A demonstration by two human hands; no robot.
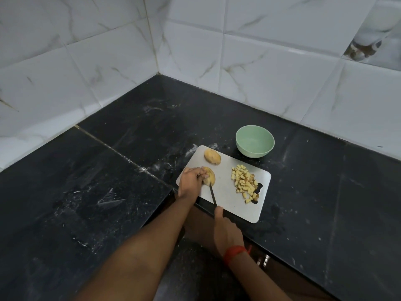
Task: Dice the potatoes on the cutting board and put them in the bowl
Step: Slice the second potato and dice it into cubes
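Observation:
A pale grey cutting board (225, 193) lies on the black counter. My left hand (191, 181) presses down on a potato piece (210, 175) at the board's left side. My right hand (225, 231) grips a knife (213, 194), its thin blade running up to that potato. A second potato (212, 156) with its skin on rests at the board's far corner. A heap of diced potato cubes (246, 182) covers the board's right side, partly over the handle hole. Just beyond the board stands an empty light green bowl (255, 144).
The black stone counter (108, 181) wraps an inner corner, with white marbled wall tiles (271, 61) behind. The counter's front edge runs diagonally under the board's near corner. Below that edge is a cabinet front (265, 260). A red band circles my right wrist.

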